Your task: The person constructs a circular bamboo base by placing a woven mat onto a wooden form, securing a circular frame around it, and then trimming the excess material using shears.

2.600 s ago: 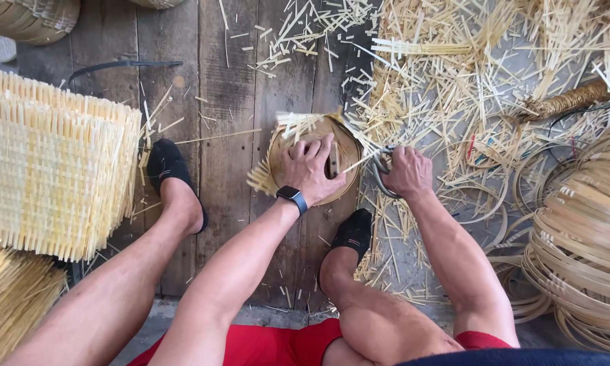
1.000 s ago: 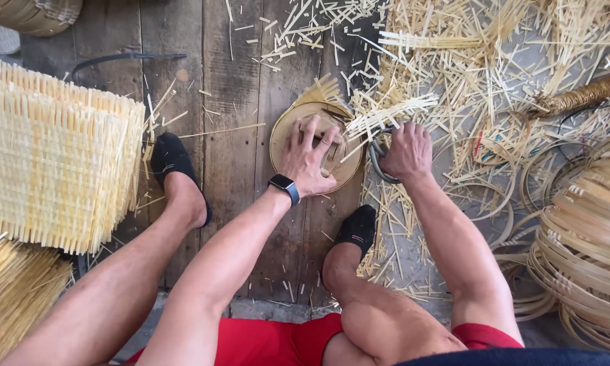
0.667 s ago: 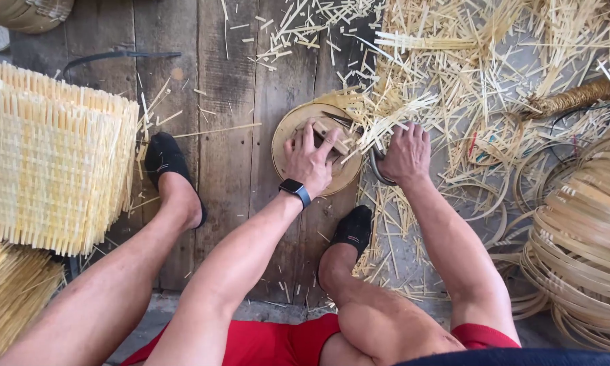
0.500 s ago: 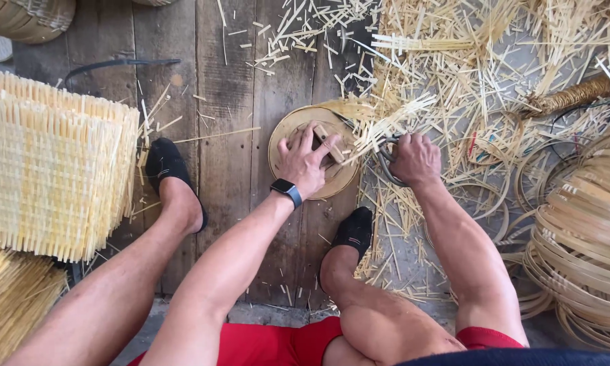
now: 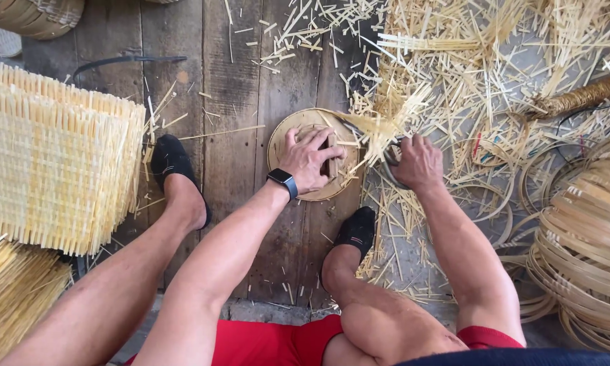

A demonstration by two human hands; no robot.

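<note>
A round woven bamboo disc (image 5: pixel 282 137) lies on the plank floor between my feet. My left hand (image 5: pixel 310 160), with a black watch (image 5: pixel 282 181) on the wrist, presses down on its middle, fingers curled over a small wooden block. Loose strip ends (image 5: pixel 381 127) fan out from the disc's right edge. Just right of them, my right hand (image 5: pixel 418 161) is closed around a dark metal cutting tool (image 5: pixel 388 168), which is mostly hidden under the hand and the strips.
A tall stack of woven bamboo mats (image 5: pixel 54 169) stands at the left. Coiled bamboo hoops (image 5: pixel 589 251) pile up at the right. Cut bamboo scraps (image 5: pixel 488 81) cover the floor at the top right. My black shoes (image 5: pixel 173 163) flank the disc.
The disc has turned under my left hand: the uncut strip ends went from its lower left, over the top, to its right edge. My right hand stays closed beside them.
</note>
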